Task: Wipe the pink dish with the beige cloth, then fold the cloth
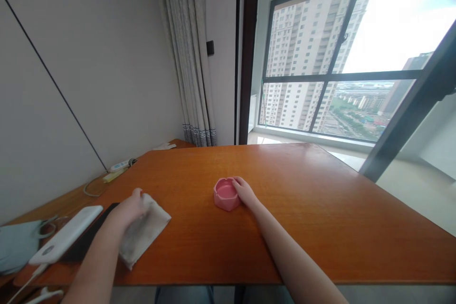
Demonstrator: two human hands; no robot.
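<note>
The right hand (245, 192) rests its fingers against the right rim of a small pink faceted ceramic ashtray (225, 194), curled lightly round its edge rather than lifting it; the dish sits flat on the tabletop. To the left of the ashtray, the left hand (128, 211) presses flat and closed down on a crumpled off-white cleaning cloth (144, 233), which lies spread on the wood and reaches toward the near edge.

The work looks to be wiping the table, with the ashtray being steadied or shifted so the cloth can pass. The next move would seem to call for lifting or sliding the ashtray clear while the cloth sweeps the spot beneath it, keeping the dish level.

Both rest on a broad, glossy orange-brown wooden table (320, 209). Far left of the ashtray, past the cloth, lie a white oblong power bank (66, 240) on a dark flat object, and a pale blue face mask (16, 244) at the edge. Further back on the left sit a looped cable and a small white device (119, 166). Behind the ashtray hangs a grey patterned curtain (190, 57), and to the right a tall window (342, 57) shows high-rise blocks.
</note>
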